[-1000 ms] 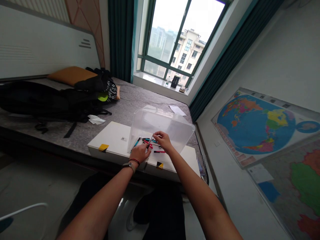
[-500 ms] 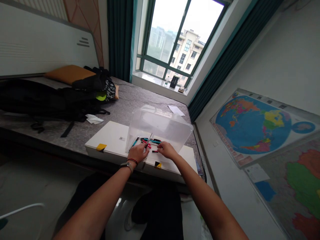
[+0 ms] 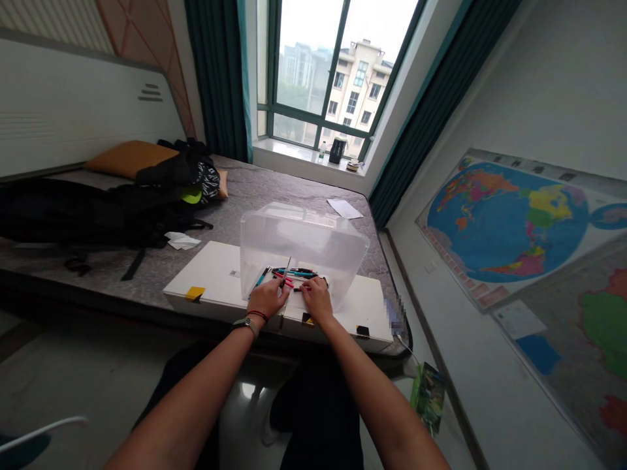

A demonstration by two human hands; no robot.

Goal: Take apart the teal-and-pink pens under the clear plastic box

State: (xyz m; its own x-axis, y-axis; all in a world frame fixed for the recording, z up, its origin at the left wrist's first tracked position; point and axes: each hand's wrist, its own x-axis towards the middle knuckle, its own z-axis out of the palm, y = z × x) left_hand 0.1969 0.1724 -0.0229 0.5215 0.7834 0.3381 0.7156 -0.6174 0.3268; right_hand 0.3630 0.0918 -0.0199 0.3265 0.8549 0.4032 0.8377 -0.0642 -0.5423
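Note:
A clear plastic box point(image 3: 304, 245) stands open side down on a flat white carton point(image 3: 208, 277), and several coloured pens point(image 3: 296, 274) lie in a loose bunch under its front edge. My left hand point(image 3: 268, 299) reaches in at the front left, and a thin silver pen point(image 3: 286, 271) rises tilted from its fingers. My right hand point(image 3: 316, 299) sits beside it, fingertips at a short dark pen point(image 3: 298, 288) with a red part. Part of that pen is hidden by the fingers.
The carton lies on a grey mattress point(image 3: 294, 183) with a black backpack point(image 3: 98, 215), an orange cushion point(image 3: 130, 158), a crumpled tissue point(image 3: 181, 241) and a sheet of paper point(image 3: 345, 209). A wall map point(image 3: 504, 222) hangs at right, beyond the mattress edge.
My right hand has moved from above the pens back toward the box's front edge, closer to my left hand. The whole view has shifted slightly with my head.

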